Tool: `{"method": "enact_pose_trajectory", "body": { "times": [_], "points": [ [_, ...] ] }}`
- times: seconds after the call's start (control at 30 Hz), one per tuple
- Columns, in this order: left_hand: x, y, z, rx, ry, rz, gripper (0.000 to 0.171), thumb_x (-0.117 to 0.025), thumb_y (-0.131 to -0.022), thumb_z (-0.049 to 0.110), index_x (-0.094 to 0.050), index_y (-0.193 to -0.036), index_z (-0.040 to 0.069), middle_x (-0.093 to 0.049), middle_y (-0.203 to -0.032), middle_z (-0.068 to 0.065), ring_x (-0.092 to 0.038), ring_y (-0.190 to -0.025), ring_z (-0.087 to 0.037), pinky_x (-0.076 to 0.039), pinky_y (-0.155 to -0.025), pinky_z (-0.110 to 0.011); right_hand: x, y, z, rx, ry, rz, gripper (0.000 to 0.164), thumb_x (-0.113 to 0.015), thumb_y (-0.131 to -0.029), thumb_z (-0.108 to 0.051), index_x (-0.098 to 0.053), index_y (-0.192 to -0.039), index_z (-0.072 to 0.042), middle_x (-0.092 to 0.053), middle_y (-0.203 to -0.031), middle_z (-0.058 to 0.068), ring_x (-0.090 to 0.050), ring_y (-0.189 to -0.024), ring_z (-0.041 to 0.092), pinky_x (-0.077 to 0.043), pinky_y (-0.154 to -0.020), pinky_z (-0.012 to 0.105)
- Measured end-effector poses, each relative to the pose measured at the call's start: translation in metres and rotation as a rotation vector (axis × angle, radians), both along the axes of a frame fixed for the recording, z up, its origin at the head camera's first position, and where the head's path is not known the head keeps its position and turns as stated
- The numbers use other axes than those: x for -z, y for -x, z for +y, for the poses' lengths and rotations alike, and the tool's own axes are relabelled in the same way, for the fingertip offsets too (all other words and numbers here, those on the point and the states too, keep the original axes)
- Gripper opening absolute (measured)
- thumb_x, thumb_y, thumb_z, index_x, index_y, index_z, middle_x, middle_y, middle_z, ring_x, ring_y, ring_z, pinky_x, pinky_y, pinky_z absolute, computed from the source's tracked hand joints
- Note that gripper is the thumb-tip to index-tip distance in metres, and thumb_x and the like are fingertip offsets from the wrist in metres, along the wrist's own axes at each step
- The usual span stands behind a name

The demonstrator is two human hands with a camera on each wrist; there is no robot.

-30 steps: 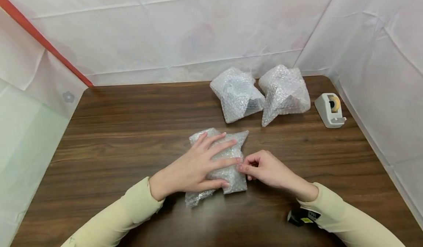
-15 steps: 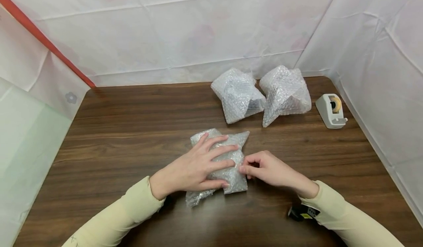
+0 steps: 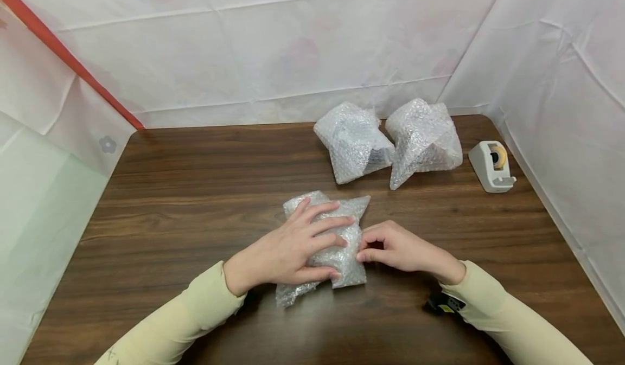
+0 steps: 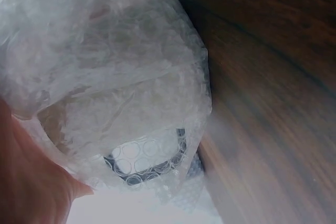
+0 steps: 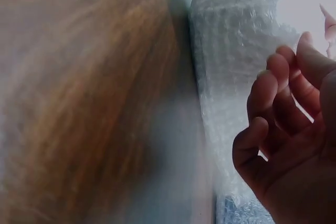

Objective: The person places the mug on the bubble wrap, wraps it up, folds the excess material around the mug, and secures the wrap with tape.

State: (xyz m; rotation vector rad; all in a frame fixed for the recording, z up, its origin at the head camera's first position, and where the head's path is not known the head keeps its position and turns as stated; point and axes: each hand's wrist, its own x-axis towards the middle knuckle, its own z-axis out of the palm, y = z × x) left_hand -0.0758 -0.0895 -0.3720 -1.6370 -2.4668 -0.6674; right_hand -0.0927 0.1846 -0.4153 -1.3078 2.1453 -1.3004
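A bubble-wrapped package [image 3: 349,264] lies on the brown wooden table in front of me. My left hand [image 3: 298,243] rests across its top, fingers spread. In the left wrist view, a dark curved edge [image 4: 144,174] shows through the clear bubble wrap [image 4: 131,77]. At the package's right side, my right hand [image 3: 397,248] pinches the bubble wrap edge between thumb and curled fingers. The right wrist view shows that thumb [image 5: 315,61] close to the fingertips, in front of the wrap [image 5: 226,77]. What the wrap encloses is mostly hidden.
Two more bubble-wrapped packages [image 3: 356,142] [image 3: 425,140] stand side by side at the back of the table [image 3: 195,186]. To their right is a white tape dispenser [image 3: 490,170] with a yellowish roll. White sheeting [image 3: 273,50] hangs behind and along both sides.
My right thumb and fingertips have slid slightly down the package's right edge. The left hand stays spread on top, its fingers shifted slightly. The other packages and the tape dispenser stay put.
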Motion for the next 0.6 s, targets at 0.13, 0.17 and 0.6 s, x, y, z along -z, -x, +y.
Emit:
{"method": "enact_pose_trajectory", "body": {
  "times": [0.13, 0.17, 0.6],
  "points": [
    [0.0, 0.0, 0.0, 0.001, -0.01, -0.016, 0.042, -0.059, -0.096, 0.054, -0.064, -0.117, 0.018, -0.041, -0.154, -0.001, -0.025, -0.146, -0.032, -0.02, -0.108, -0.072, 0.002, 0.004, -0.001, -0.048, 0.007, 0.042, 0.013, -0.071, -0.093, -0.021, -0.064, -0.082, -0.021, -0.055, -0.076, -0.013, -0.048, -0.068, -0.001, -0.047, -0.057, 0.028],
    [0.0, 0.0, 0.0, 0.001, -0.012, -0.019, 0.042, -0.059, -0.096, 0.054, -0.064, -0.116, 0.017, -0.041, -0.154, -0.001, -0.025, -0.146, -0.032, -0.019, -0.108, -0.072, 0.002, 0.005, -0.001, -0.059, 0.009, 0.048, 0.013, -0.071, -0.093, -0.021, -0.064, -0.082, -0.021, -0.054, -0.075, -0.013, -0.047, -0.068, -0.001, -0.047, -0.056, 0.028],
    [-0.005, -0.001, -0.002, -0.042, -0.011, -0.077, 0.045, -0.057, -0.094, 0.061, -0.062, -0.114, 0.021, -0.039, -0.155, -0.001, -0.02, -0.148, -0.03, -0.013, -0.109, -0.073, 0.012, 0.006, -0.009, -0.042, -0.035, 0.081, 0.014, -0.073, -0.09, -0.033, -0.069, -0.091, -0.02, -0.06, -0.084, -0.012, -0.056, -0.076, 0.002, -0.051, -0.069, 0.023]
  ]
}}
